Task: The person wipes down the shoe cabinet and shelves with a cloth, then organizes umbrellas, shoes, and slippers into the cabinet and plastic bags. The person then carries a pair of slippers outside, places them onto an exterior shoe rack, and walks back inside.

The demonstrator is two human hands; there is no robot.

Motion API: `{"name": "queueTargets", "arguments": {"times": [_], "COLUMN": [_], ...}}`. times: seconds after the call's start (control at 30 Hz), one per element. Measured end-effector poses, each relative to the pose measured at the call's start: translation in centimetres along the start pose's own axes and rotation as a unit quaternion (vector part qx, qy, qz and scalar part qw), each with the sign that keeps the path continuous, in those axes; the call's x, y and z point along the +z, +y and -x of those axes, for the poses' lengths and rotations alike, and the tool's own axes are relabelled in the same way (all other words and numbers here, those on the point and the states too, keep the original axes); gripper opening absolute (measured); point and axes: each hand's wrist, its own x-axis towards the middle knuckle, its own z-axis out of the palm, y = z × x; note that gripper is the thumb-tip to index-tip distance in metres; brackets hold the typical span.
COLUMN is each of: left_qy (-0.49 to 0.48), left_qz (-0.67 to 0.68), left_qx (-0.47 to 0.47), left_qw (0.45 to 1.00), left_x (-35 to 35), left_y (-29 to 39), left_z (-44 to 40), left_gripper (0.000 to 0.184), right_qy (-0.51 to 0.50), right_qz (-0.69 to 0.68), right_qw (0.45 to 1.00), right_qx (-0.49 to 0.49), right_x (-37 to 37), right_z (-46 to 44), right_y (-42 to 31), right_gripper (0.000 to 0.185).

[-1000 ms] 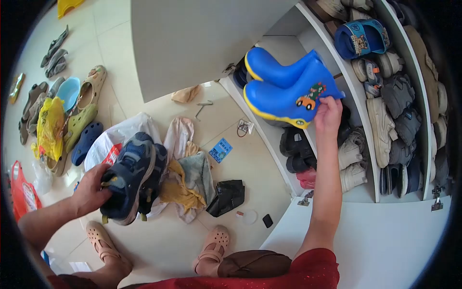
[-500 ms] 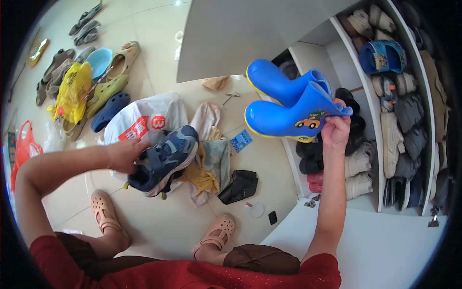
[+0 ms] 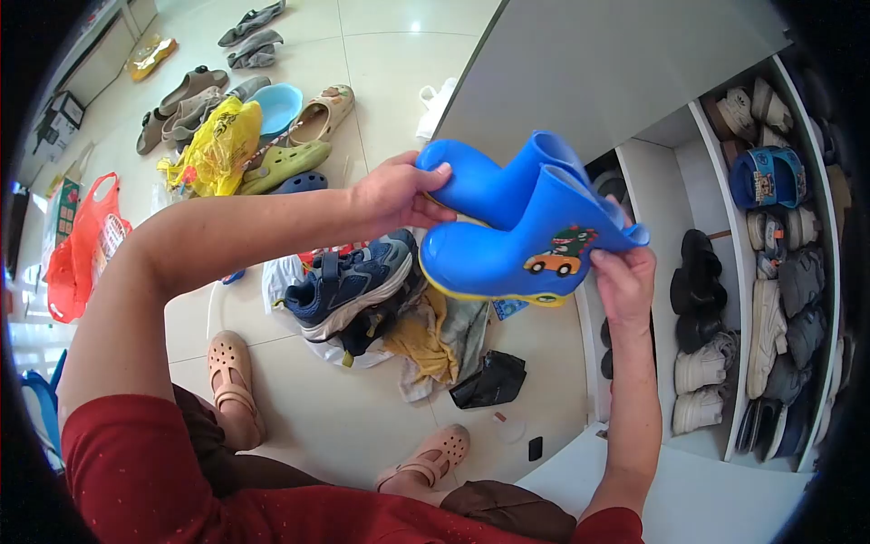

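A pair of blue rain boots (image 3: pixel 507 245) with yellow soles and a dinosaur-and-car picture is held sideways in front of me. My right hand (image 3: pixel 625 276) grips their tops, thumb in front and fingers partly hidden behind. At the other end, my left hand (image 3: pixel 399 192) is on the farther boot's toe, thumb over it and fingers underneath. Below, navy sneakers (image 3: pixel 349 286) rest on a white plastic bag (image 3: pixel 276 281) beside yellow and grey cloths (image 3: pixel 435 340).
On my right stands an open shoe cabinet (image 3: pixel 739 363) with several filled shelves and a grey door (image 3: pixel 580 82). Clogs, a yellow bag (image 3: pixel 217 145) and a light-blue basin (image 3: pixel 276 107) lie at the back left. A black pouch (image 3: pixel 489 379) is near my feet.
My left hand has let go of the sneakers, which now lie on the pile, and has moved up to the boot toe. The boots have shifted slightly left and down in view.
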Motion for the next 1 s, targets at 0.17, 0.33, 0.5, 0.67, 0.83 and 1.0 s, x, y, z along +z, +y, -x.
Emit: {"name": "queueTargets", "arguments": {"times": [0.17,0.33,0.5,0.67,0.83,1.0], "left_qy": [0.101,0.099,0.026,-0.011,0.015,0.018], "left_qz": [-0.061,-0.107,-0.163,-0.122,-0.073,-0.058], "left_qx": [0.096,0.069,0.036,0.005,0.042,0.027], "left_qw": [0.988,0.987,0.986,0.992,0.996,0.998], "left_x": [-3.6,-5.0,-3.7,-2.2,-1.1,-1.2], "left_y": [1.9,2.5,1.4,-0.1,-0.2,-0.8], "left_z": [-0.7,1.1,1.6,0.6,0.1,-0.2], "left_gripper": [0.036,0.035,0.039,0.042,0.039,0.035], "right_qy": [-0.027,0.072,0.102,0.048,-0.100,-0.142], "right_qz": [0.149,0.158,0.020,0.007,0.071,0.135], "right_qw": [0.987,0.984,0.995,0.999,0.991,0.977], "right_qx": [0.052,0.045,0.012,0.020,-0.052,-0.084], "right_x": [-1.8,-4.6,-2.2,2.7,4.1,5.8], "right_z": [1.9,1.7,0.9,2.1,2.8,3.3], "right_y": [0.2,1.9,0.8,0.5,0.2,-1.0], "right_gripper": [0.042,0.037,0.039,0.032,0.029,0.037]}}
